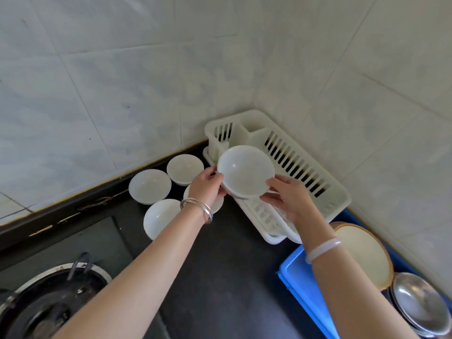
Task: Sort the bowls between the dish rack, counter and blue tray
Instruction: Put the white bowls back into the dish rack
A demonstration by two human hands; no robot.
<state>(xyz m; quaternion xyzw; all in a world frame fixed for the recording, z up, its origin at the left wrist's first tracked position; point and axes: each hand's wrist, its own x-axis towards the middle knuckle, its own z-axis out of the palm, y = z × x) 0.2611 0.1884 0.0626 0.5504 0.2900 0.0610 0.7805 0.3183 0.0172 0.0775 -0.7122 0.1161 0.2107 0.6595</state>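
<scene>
Bright, even daylight, soft shadows; glints on steel bowl (419,304) and bangle (198,208) (wide-angle bends tile lines at edges); slightly soft overall.

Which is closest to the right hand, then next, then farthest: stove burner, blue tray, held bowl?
1. Held bowl: gripped by the right hand.
2. Blue tray: lower right, by that forearm.
3. Stove burner: far lower left.

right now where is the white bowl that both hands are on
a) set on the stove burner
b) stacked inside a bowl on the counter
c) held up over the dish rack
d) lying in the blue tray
c: the left hand and the right hand hold the white bowl by its rim, tilted, over the dish rack.
</scene>
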